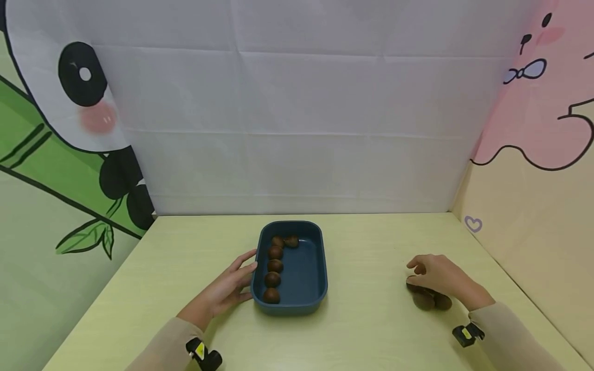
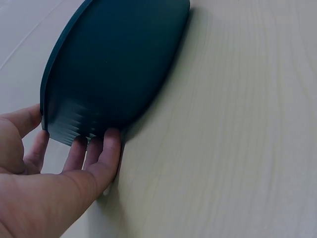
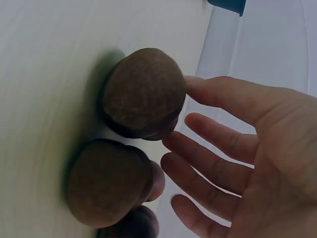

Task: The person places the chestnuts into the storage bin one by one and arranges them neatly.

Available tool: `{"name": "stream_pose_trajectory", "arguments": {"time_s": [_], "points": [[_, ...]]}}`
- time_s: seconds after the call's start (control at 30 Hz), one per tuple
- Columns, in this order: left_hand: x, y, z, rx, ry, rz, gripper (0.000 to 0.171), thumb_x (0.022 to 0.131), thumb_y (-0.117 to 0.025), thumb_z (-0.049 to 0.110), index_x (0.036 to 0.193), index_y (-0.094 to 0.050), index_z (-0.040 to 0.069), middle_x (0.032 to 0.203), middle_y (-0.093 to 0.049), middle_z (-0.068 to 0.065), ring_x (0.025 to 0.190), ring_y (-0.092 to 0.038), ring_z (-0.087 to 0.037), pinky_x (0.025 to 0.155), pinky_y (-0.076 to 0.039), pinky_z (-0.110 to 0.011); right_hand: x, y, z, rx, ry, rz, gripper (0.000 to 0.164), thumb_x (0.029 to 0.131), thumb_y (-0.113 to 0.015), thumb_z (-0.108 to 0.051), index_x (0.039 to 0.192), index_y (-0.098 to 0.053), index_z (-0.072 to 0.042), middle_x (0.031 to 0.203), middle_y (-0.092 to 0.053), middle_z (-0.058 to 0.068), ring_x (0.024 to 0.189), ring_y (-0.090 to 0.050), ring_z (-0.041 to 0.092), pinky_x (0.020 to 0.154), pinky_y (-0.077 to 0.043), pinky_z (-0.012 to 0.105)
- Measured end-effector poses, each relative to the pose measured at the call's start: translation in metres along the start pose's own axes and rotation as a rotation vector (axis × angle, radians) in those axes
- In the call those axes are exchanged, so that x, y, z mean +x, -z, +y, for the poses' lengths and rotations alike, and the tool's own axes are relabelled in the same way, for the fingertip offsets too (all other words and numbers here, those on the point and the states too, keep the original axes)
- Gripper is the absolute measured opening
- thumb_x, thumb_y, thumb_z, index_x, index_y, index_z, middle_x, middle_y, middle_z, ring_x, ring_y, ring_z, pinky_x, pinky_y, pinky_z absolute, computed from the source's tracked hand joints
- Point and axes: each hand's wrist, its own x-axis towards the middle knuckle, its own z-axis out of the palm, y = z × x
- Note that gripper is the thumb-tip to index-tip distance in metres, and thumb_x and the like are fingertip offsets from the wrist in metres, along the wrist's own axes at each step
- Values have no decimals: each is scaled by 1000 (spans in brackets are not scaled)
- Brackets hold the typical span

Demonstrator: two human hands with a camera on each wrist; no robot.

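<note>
A dark blue rectangular box (image 1: 303,310) with rounded corners stands on the table. Inside, several brown chestnuts (image 1: 275,266) line its left wall, one of them set to the right at the far end. My left hand (image 1: 227,289) rests its spread fingertips against the box's left side; the left wrist view shows them touching the outer wall (image 2: 114,64). At the right, my right hand (image 1: 438,275) is over a small group of chestnuts (image 1: 424,301). Its thumb (image 3: 218,94) is right at the edge of the upper chestnut (image 3: 144,91), with the other fingers loosely bent beside it.
The pale yellow table (image 1: 362,330) meets a white back panel (image 1: 301,154). Side walls bear cartoon drawings, green with a panda on the left, pink (image 1: 524,123) on the right. Each wrist wears a small black camera (image 1: 467,334).
</note>
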Motion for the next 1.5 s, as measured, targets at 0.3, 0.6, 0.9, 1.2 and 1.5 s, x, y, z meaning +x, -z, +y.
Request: {"name": "stream_pose_trajectory", "arguments": {"time_s": [0.3,0.6,0.9,1.2,1.5], "points": [[1,0,-2,-6,2,-2,65,107,-49,35,160,-14,24,151,-41,-21,128,-52,-27,95,-47,-44,-1,-7,12,-2,3,-35,36,85,-80,-24,112,-72,0,98,-71,4,90,-65,24,81,-51,49],[3,-1,-2,-4,4,4,64,107,-50,36,160,-15,25,153,-39,-21,130,-51,-28,96,-46,-44,1,-5,12,-17,-2,-54,35,83,-81,-25,109,-73,-2,99,-71,3,90,-65,24,81,-51,50],[2,1,-3,-2,4,3,66,106,-50,37,160,-14,25,152,-40,-21,131,-50,-28,97,-46,-45,5,-4,-1,-76,22,-18,37,81,-81,-24,111,-74,-4,101,-72,4,91,-65,23,79,-52,49],[2,1,-3,1,8,13,64,106,-51,37,159,-16,26,151,-42,-21,129,-53,-27,97,-47,-46,27,6,-38,-79,123,0,35,83,-80,-24,112,-74,-6,100,-72,-2,95,-65,22,81,-51,47],[1,1,-2,4,5,11,64,107,-50,36,160,-15,25,149,-45,-21,128,-53,-27,96,-47,-45,65,16,-97,31,262,-22,32,87,-77,-21,115,-73,-6,103,-72,-2,94,-66,16,82,-53,41]]}}
